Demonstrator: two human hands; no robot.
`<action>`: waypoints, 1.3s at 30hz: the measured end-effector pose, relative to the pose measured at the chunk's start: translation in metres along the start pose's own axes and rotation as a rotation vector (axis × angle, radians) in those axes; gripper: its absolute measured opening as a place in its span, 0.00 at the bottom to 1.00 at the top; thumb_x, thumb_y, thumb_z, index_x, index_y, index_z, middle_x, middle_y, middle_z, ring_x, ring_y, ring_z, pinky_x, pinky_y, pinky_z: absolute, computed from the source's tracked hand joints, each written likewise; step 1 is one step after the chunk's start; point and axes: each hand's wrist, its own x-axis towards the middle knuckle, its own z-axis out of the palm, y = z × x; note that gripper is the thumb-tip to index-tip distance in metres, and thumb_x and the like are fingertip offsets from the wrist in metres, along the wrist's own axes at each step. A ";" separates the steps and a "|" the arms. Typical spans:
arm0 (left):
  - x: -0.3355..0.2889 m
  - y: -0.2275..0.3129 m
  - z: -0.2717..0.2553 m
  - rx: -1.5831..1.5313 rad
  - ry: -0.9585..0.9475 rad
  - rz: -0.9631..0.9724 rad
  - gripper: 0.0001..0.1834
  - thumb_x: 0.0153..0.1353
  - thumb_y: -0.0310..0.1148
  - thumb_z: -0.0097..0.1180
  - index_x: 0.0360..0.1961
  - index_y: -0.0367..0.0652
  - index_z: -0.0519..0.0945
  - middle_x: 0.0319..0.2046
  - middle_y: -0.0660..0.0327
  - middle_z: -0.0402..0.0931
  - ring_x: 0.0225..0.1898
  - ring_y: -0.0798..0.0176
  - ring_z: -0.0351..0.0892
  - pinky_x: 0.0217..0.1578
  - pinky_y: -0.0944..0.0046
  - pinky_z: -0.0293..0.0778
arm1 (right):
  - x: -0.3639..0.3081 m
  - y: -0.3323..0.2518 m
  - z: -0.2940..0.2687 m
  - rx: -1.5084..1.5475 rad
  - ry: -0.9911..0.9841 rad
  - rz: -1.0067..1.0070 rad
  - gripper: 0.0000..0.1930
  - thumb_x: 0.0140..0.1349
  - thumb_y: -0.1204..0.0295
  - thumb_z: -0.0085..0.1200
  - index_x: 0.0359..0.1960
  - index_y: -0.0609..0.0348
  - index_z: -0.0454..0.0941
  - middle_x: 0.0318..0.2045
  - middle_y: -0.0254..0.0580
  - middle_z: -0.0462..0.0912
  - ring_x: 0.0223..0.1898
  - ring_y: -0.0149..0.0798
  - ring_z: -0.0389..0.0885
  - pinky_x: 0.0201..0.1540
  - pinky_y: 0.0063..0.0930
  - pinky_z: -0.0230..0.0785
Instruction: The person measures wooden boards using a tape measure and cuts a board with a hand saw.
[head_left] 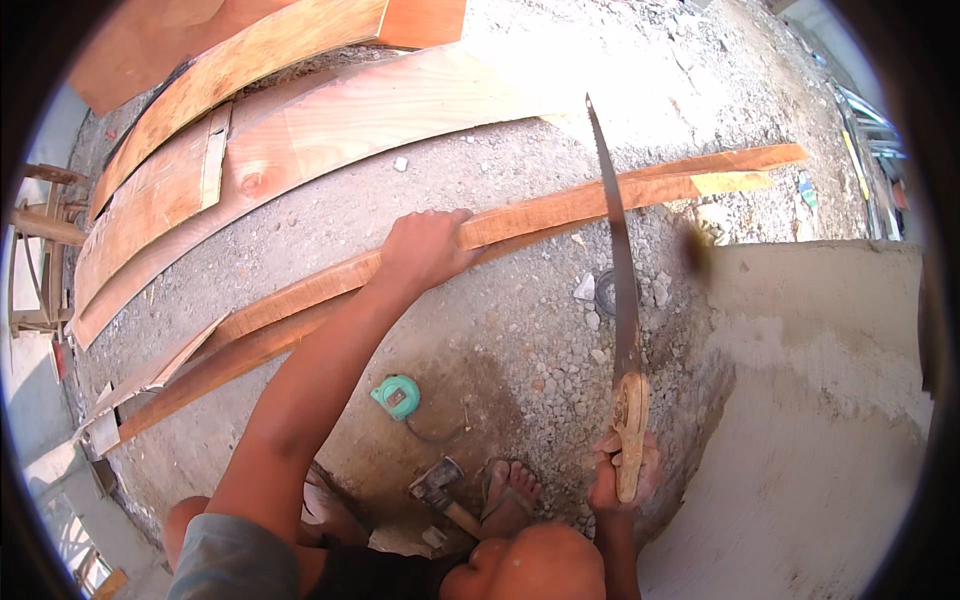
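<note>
A long, narrow strip of reddish wood [320, 283] runs slantwise over the ground from lower left to upper right. My left hand [428, 248] is closed around it near its middle. A second wood strip [240, 355] lies close beside and partly under it. My right hand [606, 492] grips the worn wooden handle of a handsaw [622, 290], low on the right, its fingers partly hidden behind the handle. The saw's dark blade points away from me and crosses over the wood strips to the right of my left hand. Whether its teeth touch the wood, I cannot tell.
A green tape measure [400, 398] and a hammer [436, 484] lie on the ground near my sandalled foot [512, 490]. Plywood sheets [330, 125] spread across the far left. A grey concrete ledge [810, 350] rises at right, with loose gravel [550, 340] beside it.
</note>
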 end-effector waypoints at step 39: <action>0.008 0.005 -0.006 -0.056 -0.084 -0.043 0.34 0.61 0.62 0.62 0.52 0.42 0.84 0.35 0.48 0.87 0.41 0.45 0.88 0.45 0.48 0.83 | 0.086 -0.046 0.022 -0.059 -0.252 0.268 0.08 0.66 0.78 0.61 0.29 0.64 0.75 0.18 0.39 0.75 0.18 0.30 0.71 0.22 0.31 0.61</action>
